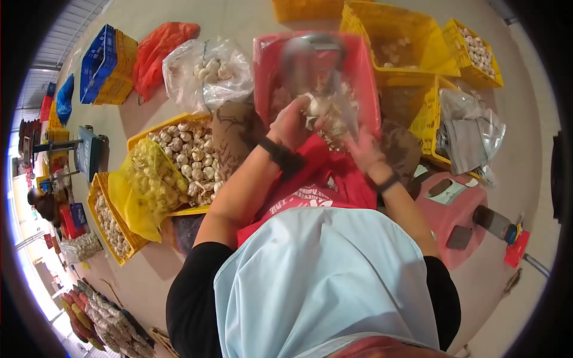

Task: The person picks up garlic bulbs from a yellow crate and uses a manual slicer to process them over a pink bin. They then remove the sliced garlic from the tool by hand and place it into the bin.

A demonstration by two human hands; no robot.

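Garlic fills this view from my head camera. My left hand [291,124], a black band on its wrist, is curled around a white garlic bulb [317,106]. I hold the bulb above my lap, just in front of a red plastic crate [267,59].

My right hand [363,149] sits just beside the bulb with its fingers spread toward it. Motion blur smears the hand, and I cannot tell whether it grips anything. A grey metal object [310,55] hovers above both hands, too blurred to name. The crate's contents are mostly hidden behind my hands and that blur; only pale shapes show.

A red apron [322,179] covers my knees, and a light blue bib [322,280] blocks the lower middle of the frame.

To my left, a yellow plastic crate of garlic bulbs [185,149] is partly covered by a yellow mesh bag of garlic [146,182]. Beyond it lies a clear plastic bag of garlic [209,71].

To my right, a pink plastic stool [444,209] stands half hidden by my forearm. Near it, a crumpled clear plastic bag [471,128] lies inside another yellow crate [425,116]. More yellow crates [412,30] at the top are cut off by the round lens edge.
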